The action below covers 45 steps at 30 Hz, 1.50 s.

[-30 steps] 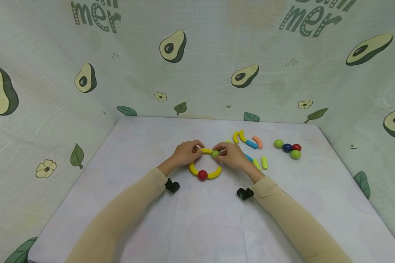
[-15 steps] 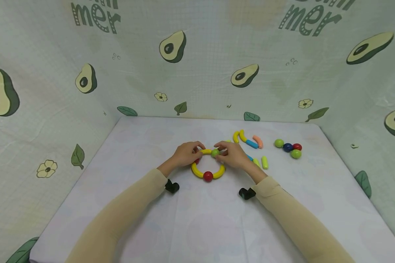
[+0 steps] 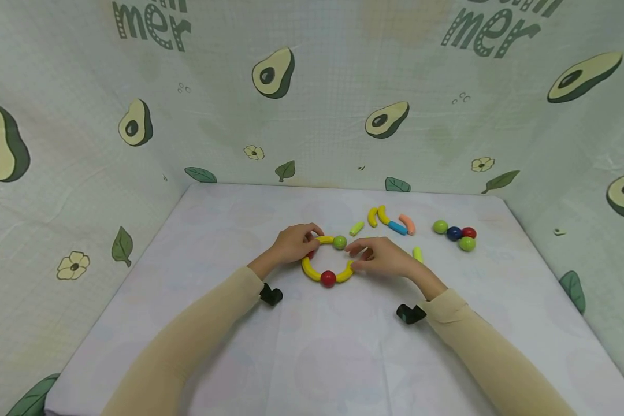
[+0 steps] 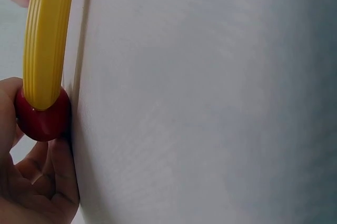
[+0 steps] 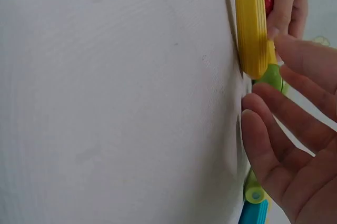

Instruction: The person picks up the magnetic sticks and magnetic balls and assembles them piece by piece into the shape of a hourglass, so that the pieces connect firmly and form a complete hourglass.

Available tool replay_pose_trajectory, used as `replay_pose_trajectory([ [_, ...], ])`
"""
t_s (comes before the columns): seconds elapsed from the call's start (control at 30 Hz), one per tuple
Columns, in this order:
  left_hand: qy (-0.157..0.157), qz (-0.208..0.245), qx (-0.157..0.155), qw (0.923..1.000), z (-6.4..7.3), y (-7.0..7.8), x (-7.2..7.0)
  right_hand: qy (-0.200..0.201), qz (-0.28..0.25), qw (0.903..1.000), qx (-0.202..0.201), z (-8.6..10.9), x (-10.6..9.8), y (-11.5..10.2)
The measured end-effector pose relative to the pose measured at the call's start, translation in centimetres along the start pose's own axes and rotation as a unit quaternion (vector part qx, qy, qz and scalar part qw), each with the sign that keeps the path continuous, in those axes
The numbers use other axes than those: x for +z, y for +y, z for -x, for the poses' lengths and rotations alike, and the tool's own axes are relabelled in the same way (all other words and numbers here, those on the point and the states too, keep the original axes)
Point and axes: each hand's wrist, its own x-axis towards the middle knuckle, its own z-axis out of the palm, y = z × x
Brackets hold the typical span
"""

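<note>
A ring of yellow curved rods and balls lies on the table in the head view. Its front ball (image 3: 328,279) is red, and a green ball (image 3: 340,242) sits at its back right. My left hand (image 3: 293,244) grips a second red ball (image 4: 45,121) on the ring's left side, where a yellow curved rod (image 4: 48,39) is joined to it. My right hand (image 3: 382,255), fingers loosely bent and holding nothing, is beside the free end of the right-hand yellow rod (image 5: 251,29). A gap lies between that rod and the green ball.
Behind the right hand lie loose yellow curved rods (image 3: 372,217), a blue rod (image 3: 397,228), an orange curved rod (image 3: 408,223) and light green rods (image 3: 356,228). A cluster of green, blue (image 3: 454,234) and red balls sits farther right. A patterned cloth (image 3: 322,115) rises behind the table.
The ring's front half has shifted slightly right. My right hand has let go of the green ball and moved right and toward the front. The left hand stays on its red ball.
</note>
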Motion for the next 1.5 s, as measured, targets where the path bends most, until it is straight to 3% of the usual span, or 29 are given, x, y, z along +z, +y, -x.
replay_pose_trajectory([
  [0.17, -0.002, 0.001, -0.002, 1.0, 0.0, 0.0, -0.1, -0.039, -0.024, 0.9985, -0.029, 0.1, 0.0, 0.1],
  [0.3, -0.002, 0.0, -0.002, 1.0, 0.0, 0.0, -0.1, -0.047, -0.016, 0.9981, -0.037, -0.2, 0.0, 0.1],
  [0.53, -0.005, -0.002, -0.003, 1.0, 0.0, 0.1, -0.1, -0.067, 0.023, 0.997, -0.031, -0.9, -0.3, -0.2],
  [1.1, -0.006, 0.003, 0.003, 1.0, -0.2, 0.0, 0.0, -0.126, 0.003, 0.992, -0.006, -1.5, -1.3, -0.6],
  [1.5, 0.001, 0.003, -0.001, 1.0, 0.2, 0.1, 0.0, -0.101, -0.123, 0.9863, 0.045, -0.6, 0.0, 0.6],
])
